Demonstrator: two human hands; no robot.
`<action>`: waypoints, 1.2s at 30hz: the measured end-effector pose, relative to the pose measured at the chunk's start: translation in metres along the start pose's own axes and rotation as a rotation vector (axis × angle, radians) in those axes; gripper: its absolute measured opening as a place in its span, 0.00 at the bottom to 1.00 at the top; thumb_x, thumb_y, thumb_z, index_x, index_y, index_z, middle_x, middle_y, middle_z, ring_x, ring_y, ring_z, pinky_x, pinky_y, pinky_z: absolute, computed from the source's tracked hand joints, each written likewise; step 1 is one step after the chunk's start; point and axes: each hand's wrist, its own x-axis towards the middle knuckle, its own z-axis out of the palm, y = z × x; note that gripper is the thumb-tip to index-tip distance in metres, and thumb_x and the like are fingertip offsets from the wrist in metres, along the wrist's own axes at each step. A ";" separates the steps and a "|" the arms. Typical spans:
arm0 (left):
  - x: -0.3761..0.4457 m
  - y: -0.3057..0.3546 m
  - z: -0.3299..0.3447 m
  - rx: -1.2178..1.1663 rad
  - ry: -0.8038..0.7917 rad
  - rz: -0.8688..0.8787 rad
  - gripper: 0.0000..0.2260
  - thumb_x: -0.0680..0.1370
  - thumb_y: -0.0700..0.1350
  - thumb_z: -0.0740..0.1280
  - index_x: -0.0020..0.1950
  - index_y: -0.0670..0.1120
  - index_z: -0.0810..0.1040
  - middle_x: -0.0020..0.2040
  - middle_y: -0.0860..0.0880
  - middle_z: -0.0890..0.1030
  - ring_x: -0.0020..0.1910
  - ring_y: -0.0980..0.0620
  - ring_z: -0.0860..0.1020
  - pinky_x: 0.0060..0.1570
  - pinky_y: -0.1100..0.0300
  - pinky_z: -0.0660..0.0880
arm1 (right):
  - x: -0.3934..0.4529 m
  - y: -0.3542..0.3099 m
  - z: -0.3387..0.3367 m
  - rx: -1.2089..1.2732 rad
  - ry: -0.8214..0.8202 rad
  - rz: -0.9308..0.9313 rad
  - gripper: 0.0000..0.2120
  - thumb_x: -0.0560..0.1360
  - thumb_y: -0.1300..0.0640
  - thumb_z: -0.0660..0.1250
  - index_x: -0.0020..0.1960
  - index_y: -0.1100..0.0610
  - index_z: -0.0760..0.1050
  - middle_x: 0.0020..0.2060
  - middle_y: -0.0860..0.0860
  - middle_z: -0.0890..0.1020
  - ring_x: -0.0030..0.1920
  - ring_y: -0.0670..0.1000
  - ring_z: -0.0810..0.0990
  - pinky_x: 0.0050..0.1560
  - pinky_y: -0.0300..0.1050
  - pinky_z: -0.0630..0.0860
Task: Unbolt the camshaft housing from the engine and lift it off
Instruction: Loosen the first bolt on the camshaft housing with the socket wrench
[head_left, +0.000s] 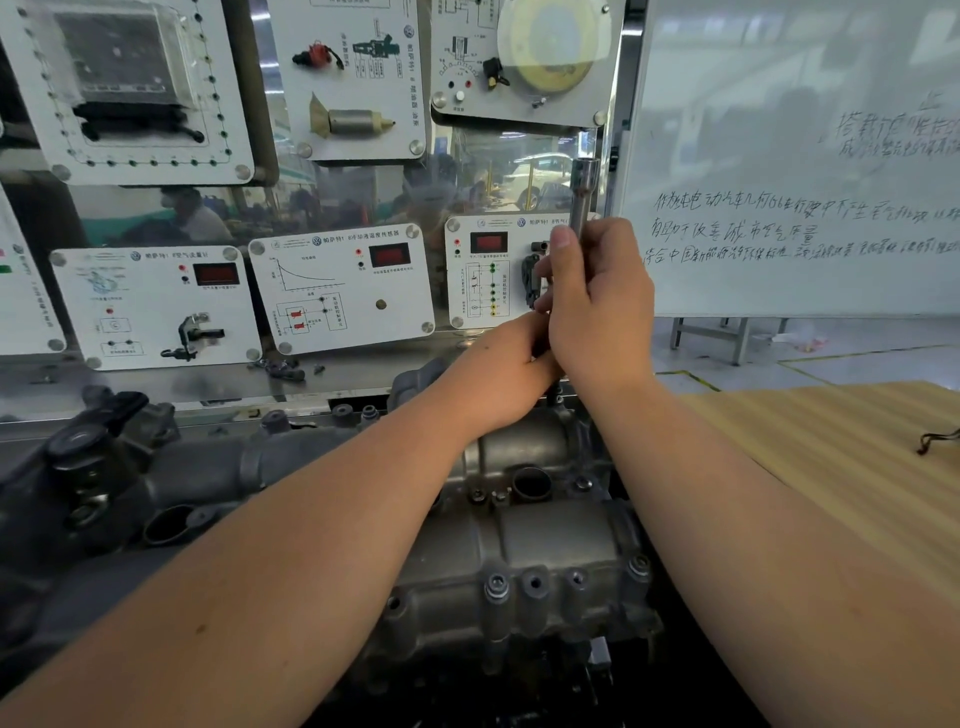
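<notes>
The grey cast camshaft housing (540, 540) lies on the engine below me, with several bolts standing along its near edge (497, 587). My right hand (597, 306) is closed around a chrome socket wrench (583, 192) that stands upright over the housing's far end. My left hand (511, 358) is curled around the wrench's lower part, just under my right hand. The tool's tip and the bolt beneath it are hidden by my hands.
Behind the engine stands a training panel (343, 291) with sensor boards. A whiteboard (800, 171) with handwriting is at the right. A striped yellow bench top (831, 452) lies right of the engine. A dark manifold (93, 483) sits at the left.
</notes>
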 end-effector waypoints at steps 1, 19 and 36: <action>0.000 -0.001 0.000 0.002 -0.003 -0.004 0.06 0.82 0.44 0.61 0.53 0.50 0.77 0.42 0.49 0.83 0.39 0.54 0.79 0.40 0.53 0.75 | 0.000 0.000 0.000 -0.014 -0.003 0.000 0.09 0.84 0.51 0.59 0.45 0.44 0.68 0.40 0.46 0.82 0.38 0.48 0.81 0.41 0.45 0.77; -0.002 0.004 -0.001 0.010 -0.021 -0.037 0.07 0.84 0.43 0.59 0.51 0.47 0.77 0.44 0.43 0.83 0.40 0.47 0.78 0.42 0.49 0.74 | 0.000 -0.001 0.002 -0.014 -0.019 0.018 0.08 0.85 0.50 0.56 0.49 0.48 0.71 0.39 0.48 0.83 0.38 0.49 0.81 0.44 0.49 0.78; 0.001 0.002 -0.003 0.010 -0.024 -0.004 0.06 0.83 0.42 0.61 0.51 0.49 0.76 0.41 0.51 0.80 0.36 0.63 0.76 0.33 0.68 0.70 | 0.000 -0.001 0.001 0.034 -0.007 0.014 0.07 0.82 0.47 0.62 0.56 0.49 0.69 0.39 0.49 0.83 0.39 0.49 0.83 0.44 0.49 0.80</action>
